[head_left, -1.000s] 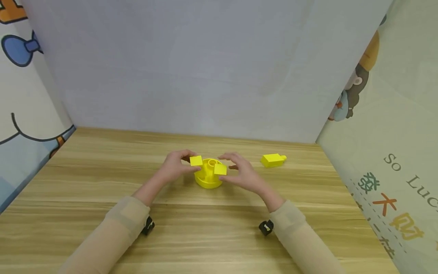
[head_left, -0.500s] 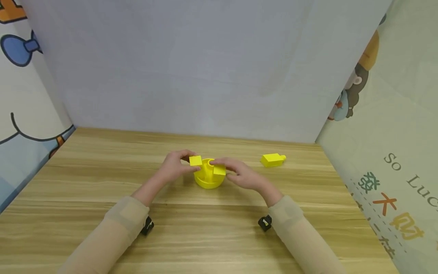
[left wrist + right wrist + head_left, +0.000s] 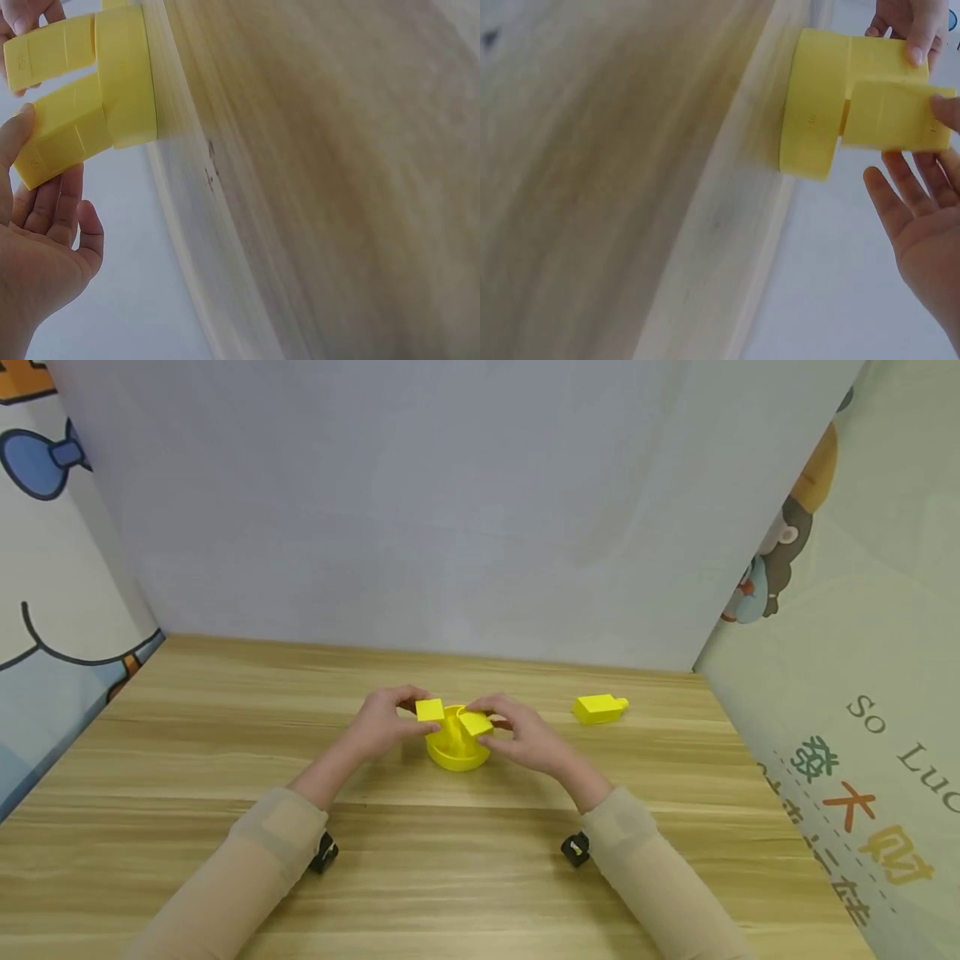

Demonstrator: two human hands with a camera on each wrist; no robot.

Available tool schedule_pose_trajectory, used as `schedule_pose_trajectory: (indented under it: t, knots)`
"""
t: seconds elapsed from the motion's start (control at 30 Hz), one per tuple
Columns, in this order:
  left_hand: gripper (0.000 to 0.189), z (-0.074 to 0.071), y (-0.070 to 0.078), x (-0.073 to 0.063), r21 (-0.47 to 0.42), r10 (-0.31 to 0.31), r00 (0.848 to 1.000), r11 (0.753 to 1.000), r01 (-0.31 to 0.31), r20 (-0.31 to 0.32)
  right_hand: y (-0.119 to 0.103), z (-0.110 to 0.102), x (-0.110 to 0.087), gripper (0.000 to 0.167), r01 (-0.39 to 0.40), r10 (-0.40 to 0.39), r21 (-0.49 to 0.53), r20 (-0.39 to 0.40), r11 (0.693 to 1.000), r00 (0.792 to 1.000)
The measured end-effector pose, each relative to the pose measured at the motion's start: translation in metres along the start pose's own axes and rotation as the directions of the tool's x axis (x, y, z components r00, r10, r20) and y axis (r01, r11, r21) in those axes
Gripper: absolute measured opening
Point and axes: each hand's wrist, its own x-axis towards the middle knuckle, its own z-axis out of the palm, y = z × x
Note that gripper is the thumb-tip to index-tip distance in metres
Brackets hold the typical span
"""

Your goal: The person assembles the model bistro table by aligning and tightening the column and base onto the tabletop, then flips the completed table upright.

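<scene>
A round yellow dish-shaped base (image 3: 459,762) with a ring inside it stands on the wooden table. Two square yellow blocks rise from it. My left hand (image 3: 382,724) pinches the left block (image 3: 430,710) between thumb and fingers, keeping it upright. On the other side, my right hand (image 3: 528,737) grips the right block (image 3: 476,723) near its top, which sits turned at an angle. In the right wrist view a narrow gap shows between part of this block (image 3: 896,116) and the base's rim (image 3: 810,112). The blocks' lower ends are hidden inside the base.
A third yellow block (image 3: 597,709) with a round neck lies on its side at the right. Behind the wooden table (image 3: 450,877) hangs a plain grey cloth (image 3: 420,518), with printed cloths on both sides.
My right hand's fingers, earlier spread beside the right block and then reaching over it, now grip it. That block has turned from square-on to an angle. My left hand stays put.
</scene>
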Motion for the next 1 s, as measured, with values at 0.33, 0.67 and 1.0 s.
schedule_pose_trajectory:
  t: [0.33, 0.67, 1.0]
  knots:
    - [0.046, 0.002, -0.001, -0.001, 0.009, 0.017, 1.0, 1.0, -0.016, -0.017, -0.002, 0.017, 0.006, 0.038, -0.144, 0.138, -0.019, -0.201, 0.989, 0.97]
    - [0.048, 0.002, 0.0, -0.001, 0.007, 0.001, 1.0, 1.0, -0.001, -0.015, 0.003, 0.006, 0.002, 0.048, 0.015, -0.01, 0.075, -0.069, 0.997, 0.998]
    - [0.049, 0.003, 0.0, -0.001, 0.004, 0.0, 1.0, 1.0, 0.0, -0.012, 0.005, 0.002, 0.007, 0.047, 0.133, -0.132, -0.015, 0.054, 0.991, 0.99]
